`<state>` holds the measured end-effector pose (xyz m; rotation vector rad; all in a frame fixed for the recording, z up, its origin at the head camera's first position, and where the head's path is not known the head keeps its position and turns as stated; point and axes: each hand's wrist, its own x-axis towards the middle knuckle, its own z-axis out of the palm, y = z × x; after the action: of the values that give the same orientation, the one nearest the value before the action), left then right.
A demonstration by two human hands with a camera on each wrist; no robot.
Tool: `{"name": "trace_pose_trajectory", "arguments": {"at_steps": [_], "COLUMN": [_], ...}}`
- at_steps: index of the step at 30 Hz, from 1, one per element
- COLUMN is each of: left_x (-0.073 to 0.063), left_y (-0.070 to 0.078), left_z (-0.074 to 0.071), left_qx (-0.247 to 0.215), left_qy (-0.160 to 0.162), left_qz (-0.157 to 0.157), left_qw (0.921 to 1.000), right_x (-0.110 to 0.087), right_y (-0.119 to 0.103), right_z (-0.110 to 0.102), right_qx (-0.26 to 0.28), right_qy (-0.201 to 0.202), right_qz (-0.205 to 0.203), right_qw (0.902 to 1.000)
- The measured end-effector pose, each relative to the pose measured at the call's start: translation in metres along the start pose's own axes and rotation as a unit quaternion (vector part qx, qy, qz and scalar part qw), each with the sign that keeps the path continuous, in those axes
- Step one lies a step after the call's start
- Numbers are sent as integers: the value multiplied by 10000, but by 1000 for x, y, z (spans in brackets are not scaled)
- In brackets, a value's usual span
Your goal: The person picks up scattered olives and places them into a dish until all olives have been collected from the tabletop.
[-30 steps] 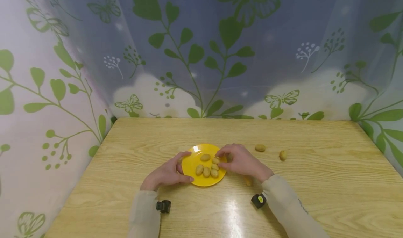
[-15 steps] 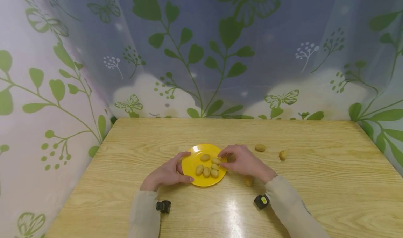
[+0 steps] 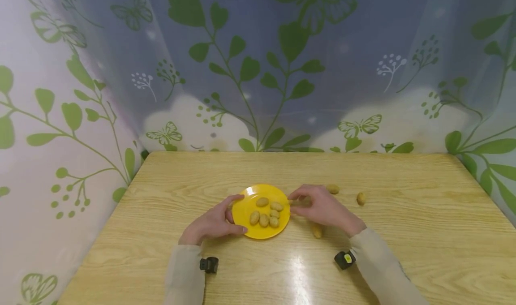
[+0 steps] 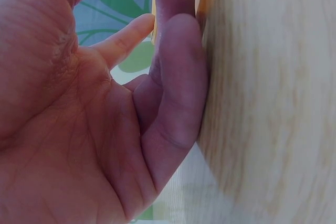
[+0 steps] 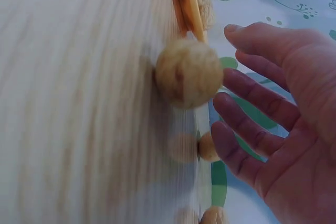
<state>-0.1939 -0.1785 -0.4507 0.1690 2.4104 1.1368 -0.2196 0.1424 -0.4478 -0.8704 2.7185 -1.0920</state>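
Btm of head view: beige sleeves (image 3: 185,273) at lower L & lower R, each w/ a black wrist cam (image 3: 209,264) beside it. One loose oval (image 3: 317,231) on the table (image 3: 423,247), just below R hand (image 3: 324,208), lower R of ctr. L hand (image 3: 213,221), L of ctr, grips the yellow plate (image 3: 262,234) at its L rim, thumb on lower edge, fingers along upper L. Plate sits mid-frame, flat, w/ 6 small tan ovals (image 3: 262,202) on it, mostly R & lower part. R hand by plate's R rim: fingers spread & relaxed in R wrist view, no grip; another oval (image 5: 189,73) beside the fingertips, contact can't tell. Farther, R of ctr: 2 more ovals (image 3: 360,199), apart. Behind table: leaf-&-butterfly backdrop (image 3: 350,94) across upper frame.
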Motion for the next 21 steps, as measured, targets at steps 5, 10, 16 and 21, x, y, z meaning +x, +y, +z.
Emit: {"name": "trace_pose_trajectory", "arguments": {"at_steps": [5, 10, 16, 21], "left_x": [0, 0, 0, 0], "left_y": [0, 0, 0, 0], "left_z": [0, 0, 0, 0], "left_qx": [32, 12, 2, 3], "left_qy": [6, -80, -119, -54], "left_qz": [4, 105, 157, 73], "left_qw": [10000, 9999, 9998, 10000], "right_x": [-8, -18, -29, -39], "right_y": [6, 13, 22, 26], "right_z": [-4, -9, -13, -17], "right_qx": [-73, -132, -405, -486], "right_qy": [32, 34, 161, 193], "right_qz": [-22, -44, -106, -85], "right_qw": [10000, 9999, 9990, 9986]}}
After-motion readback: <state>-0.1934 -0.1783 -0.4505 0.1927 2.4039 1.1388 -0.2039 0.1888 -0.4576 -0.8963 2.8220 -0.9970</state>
